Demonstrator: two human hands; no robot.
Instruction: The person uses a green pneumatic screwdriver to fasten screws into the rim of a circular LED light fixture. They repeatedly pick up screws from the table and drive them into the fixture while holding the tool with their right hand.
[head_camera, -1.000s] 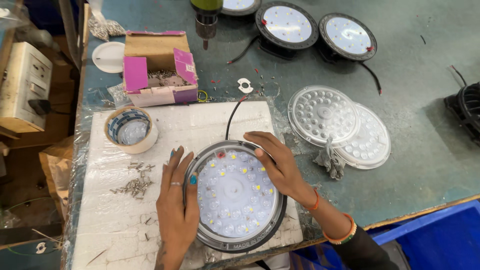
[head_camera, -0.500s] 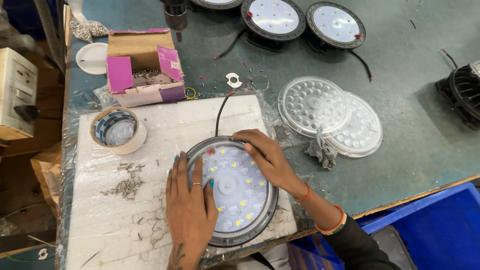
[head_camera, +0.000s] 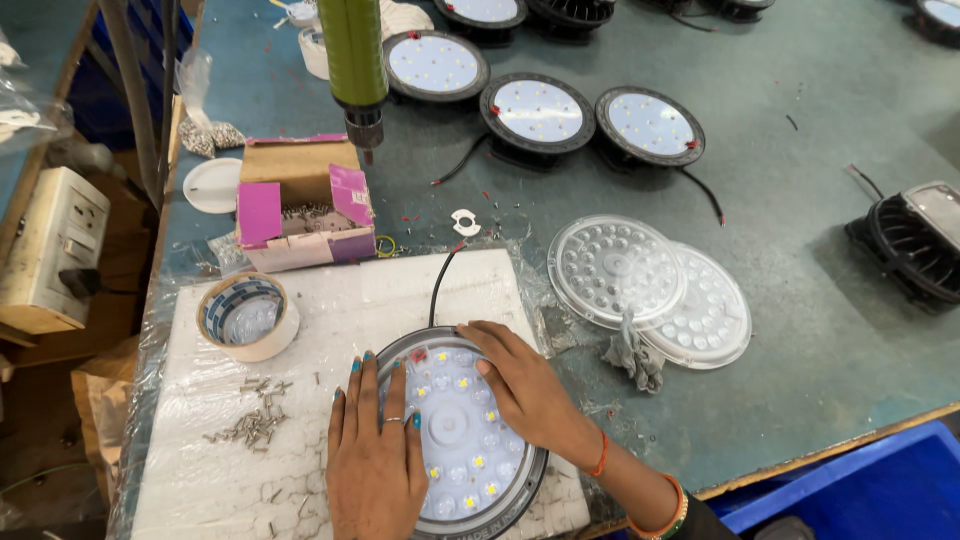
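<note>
A round lamp (head_camera: 462, 440) with a clear lens cover over yellow diodes lies on a white foam pad (head_camera: 330, 420) near the bench's front edge. My left hand (head_camera: 376, 452) lies flat on its left side, fingers spread. My right hand (head_camera: 522, 388) presses flat on its upper right part. A black cable (head_camera: 440, 282) runs from the lamp toward the back. Neither hand grips anything.
A tape roll (head_camera: 247, 316) and several loose screws (head_camera: 255, 425) lie on the pad's left. A cardboard box of screws (head_camera: 302, 205) stands behind. A green hanging screwdriver (head_camera: 355, 65) dangles above it. Two clear lens covers (head_camera: 650, 290) lie right; finished lamps (head_camera: 538, 110) line the back.
The view has shifted, showing more of the bench's back and the hanging screwdriver. Both hands stay flat on the lamp, with my left hand slid slightly further onto the lens.
</note>
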